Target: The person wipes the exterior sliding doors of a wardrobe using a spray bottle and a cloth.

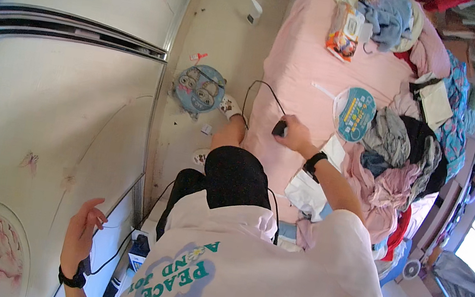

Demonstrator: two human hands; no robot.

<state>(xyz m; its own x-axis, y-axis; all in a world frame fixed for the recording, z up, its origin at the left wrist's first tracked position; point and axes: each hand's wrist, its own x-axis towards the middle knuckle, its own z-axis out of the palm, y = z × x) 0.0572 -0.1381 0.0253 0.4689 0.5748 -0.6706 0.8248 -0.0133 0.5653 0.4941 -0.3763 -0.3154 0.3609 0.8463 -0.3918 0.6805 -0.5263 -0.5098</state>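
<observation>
My right hand [296, 135] is closed round a small black block [280, 128] over the pink bed sheet [287, 64]. A thin black cable [268, 85] loops from near the block toward the bed's edge; what the block is I cannot make out. My left hand [84, 227] hangs at the lower left beside the white wardrobe door [57, 121], fingers apart and slightly bent, nothing seen in it. Both wrists wear black bands, and another dark cable [110, 260] runs close to the left one.
On the bed lie a blue round hand fan [355, 114], an orange-and-white wipes pack [345, 32], white papers [306, 191] and heaped clothes [390, 171]. A round blue stool with big cartoon eyes [198, 90] and a white bottle [254, 12] occupy the floor between wardrobe and bed.
</observation>
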